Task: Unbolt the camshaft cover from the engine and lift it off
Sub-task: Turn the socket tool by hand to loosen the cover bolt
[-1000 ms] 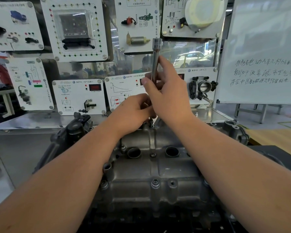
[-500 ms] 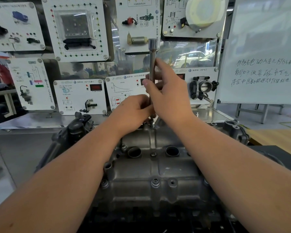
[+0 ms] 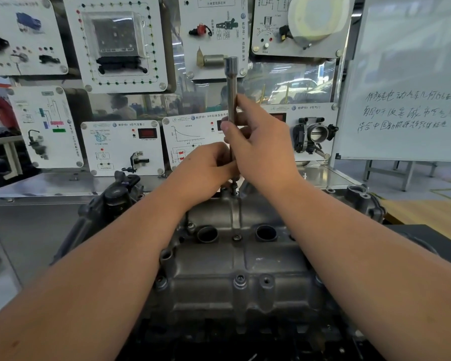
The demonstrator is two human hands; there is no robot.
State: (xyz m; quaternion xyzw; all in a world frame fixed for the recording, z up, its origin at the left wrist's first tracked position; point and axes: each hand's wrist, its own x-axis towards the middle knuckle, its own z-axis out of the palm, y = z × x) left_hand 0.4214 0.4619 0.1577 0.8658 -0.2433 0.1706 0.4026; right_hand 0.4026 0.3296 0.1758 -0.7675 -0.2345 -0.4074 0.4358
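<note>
Head-camera view: a grey cast-metal camshaft cover (image 3: 235, 269) is seen bolted on top of the dark engine (image 3: 110, 201) in the lower middle of the frame, between the two forearms. A long, slim, silver steel socket extension bar (image 3: 231, 100) is held upright over the far edge of the cover, its wider socket end uppermost. The bar is gripped at mid-length by the right hand (image 3: 261, 144), whose thumb and fingers are curled round the shaft. The lower part of the bar is pinched by the left hand (image 3: 206, 165), whose fingers are curled round it just above the cover. The tip of the bar is set on a small bolt (image 3: 233, 190) at the far rim of the cover; whether it is fully seated cannot be told. Two round dark plug wells (image 3: 207, 234) are seen in the cover, with a bolt head between them and another bolt head near the front edge. Behind the engine, white training panels (image 3: 123, 147) with mounted car parts are fixed to a stand, and a whiteboard (image 3: 412, 82) with handwritten lines is placed at the right.
</note>
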